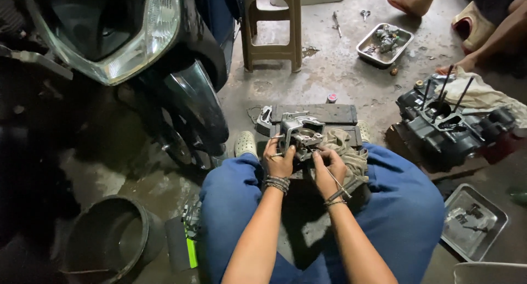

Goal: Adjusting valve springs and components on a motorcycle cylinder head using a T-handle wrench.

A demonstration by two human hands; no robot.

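A grey metal engine cylinder head (301, 129) rests on a rag (347, 152) between my knees, over a dark block (329, 113) on the floor. My left hand (280, 159) grips its near left side. Holding a thin metal tool (336, 183) whose handle runs back past my wrist, my right hand (328, 164) presses against the part's near right side. Both wrists wear bracelets. My legs are in blue trousers.
A motorcycle's front with headlight (137, 37) and wheel fender stands at left. A plastic stool (273, 26), a metal tray of parts (384, 43), an engine crankcase with studs (450, 125), another tray (473, 221) and a dark bucket (107, 240) surround me. Another person's feet (417, 4) are at the top right.
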